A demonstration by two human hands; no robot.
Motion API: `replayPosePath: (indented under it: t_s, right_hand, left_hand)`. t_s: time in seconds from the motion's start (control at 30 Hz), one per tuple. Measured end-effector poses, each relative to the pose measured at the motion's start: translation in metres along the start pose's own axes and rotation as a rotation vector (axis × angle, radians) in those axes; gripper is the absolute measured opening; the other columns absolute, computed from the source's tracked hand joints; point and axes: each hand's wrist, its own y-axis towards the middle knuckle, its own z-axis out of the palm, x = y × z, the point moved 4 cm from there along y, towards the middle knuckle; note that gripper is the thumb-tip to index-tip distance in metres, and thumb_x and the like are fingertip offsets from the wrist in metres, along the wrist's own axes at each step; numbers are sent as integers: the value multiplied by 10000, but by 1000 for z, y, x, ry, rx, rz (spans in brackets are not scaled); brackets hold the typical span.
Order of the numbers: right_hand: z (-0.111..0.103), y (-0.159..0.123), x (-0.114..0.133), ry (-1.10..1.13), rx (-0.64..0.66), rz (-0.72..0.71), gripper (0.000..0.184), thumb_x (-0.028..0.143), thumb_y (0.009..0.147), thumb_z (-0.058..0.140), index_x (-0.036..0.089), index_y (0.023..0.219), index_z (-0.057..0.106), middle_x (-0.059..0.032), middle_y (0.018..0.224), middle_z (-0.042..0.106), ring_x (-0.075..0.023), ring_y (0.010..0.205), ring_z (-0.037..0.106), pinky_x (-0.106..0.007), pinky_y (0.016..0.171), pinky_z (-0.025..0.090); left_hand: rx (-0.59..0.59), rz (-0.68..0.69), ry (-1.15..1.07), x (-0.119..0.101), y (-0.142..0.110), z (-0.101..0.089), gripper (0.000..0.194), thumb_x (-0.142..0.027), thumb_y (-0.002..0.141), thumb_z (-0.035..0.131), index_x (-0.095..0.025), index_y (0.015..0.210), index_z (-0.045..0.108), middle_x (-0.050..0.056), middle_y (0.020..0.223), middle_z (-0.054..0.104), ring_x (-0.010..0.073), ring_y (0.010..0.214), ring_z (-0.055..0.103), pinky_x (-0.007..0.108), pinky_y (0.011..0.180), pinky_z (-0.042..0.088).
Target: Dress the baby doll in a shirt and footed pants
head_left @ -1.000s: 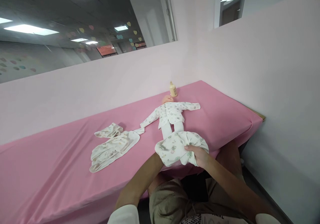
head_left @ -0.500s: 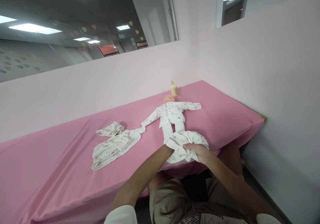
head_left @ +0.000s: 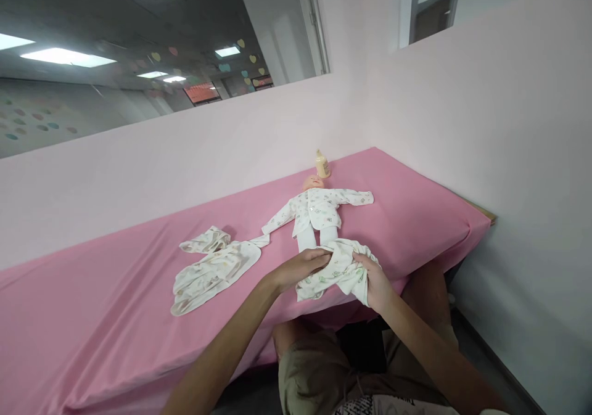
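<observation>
A baby doll lies on its back, dressed in a white printed long-sleeved top, its arms spread. Bunched over its lower legs are white printed baby pants. My left hand grips the left side of the pants, fingers closed on the waist fabric. On the other side my right hand pinches the cloth with thumb on top. The doll's feet are hidden by the fabric.
A pink-covered table runs along the wall. Folded printed baby clothes lie left of the doll. A yellowish bottle stands behind the doll's head. The table's front edge is close to my knees.
My left hand has come out from inside the pants and now holds them from the outer left side. The pants have spread flatter, and my right hand has shifted slightly down.
</observation>
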Motion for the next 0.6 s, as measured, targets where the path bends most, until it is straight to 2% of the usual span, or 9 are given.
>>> replayPosePath:
  t_s: [0.07,0.17,0.27,0.37,0.47,0.57,0.6]
  right_hand:
    - [4,-4,-3,15,35,1,301,197,724,724,149,1016,666,-80,929,737,-254,966,678,-384,835,542]
    - [13,-10,-11,0,87,-5,334,181,707,750,155,1029,667,-75,933,735,-243,926,687,-374,819,544]
    - [20,-14,-21,-62,106,58,315,168,687,766,142,990,682,-75,908,733,-225,862,693,-350,790,547]
    - [22,-14,-26,-98,84,115,280,152,655,771,129,925,699,-70,855,728,-206,785,688,-335,758,547]
    - [21,-13,-27,-110,30,92,182,167,632,766,120,796,705,-61,758,713,-197,746,673,-329,751,542]
    - [20,-13,-31,-146,1,92,109,157,607,756,99,671,689,-72,718,696,-179,744,658,-300,782,530]
    - [19,-13,-33,-155,0,93,103,161,606,755,99,637,679,-71,705,689,-168,733,651,-285,779,525]
  left_hand:
    - [-90,74,-3,-5,-20,-6,374,-458,865,560,-190,1113,642,64,1076,652,191,987,585,282,841,456]
    - [-214,183,88,-4,-39,0,313,-437,884,539,-178,1011,659,59,984,645,161,860,572,268,750,450]
    - [-242,334,284,-5,-44,18,254,-376,894,529,-170,845,671,45,855,607,142,773,530,264,701,423]
    - [-266,435,384,-10,-42,25,222,-349,869,561,-175,760,648,50,866,594,156,817,537,279,731,431]
    - [-368,348,262,-12,-28,10,257,-402,850,561,-177,734,607,45,846,601,165,806,563,285,723,456]
    - [-548,154,101,-5,1,-15,267,-429,835,556,-179,896,629,62,942,634,181,857,585,276,729,461]
    - [-569,96,53,-2,13,-21,294,-421,808,592,-177,969,628,75,1009,636,186,886,587,268,732,460]
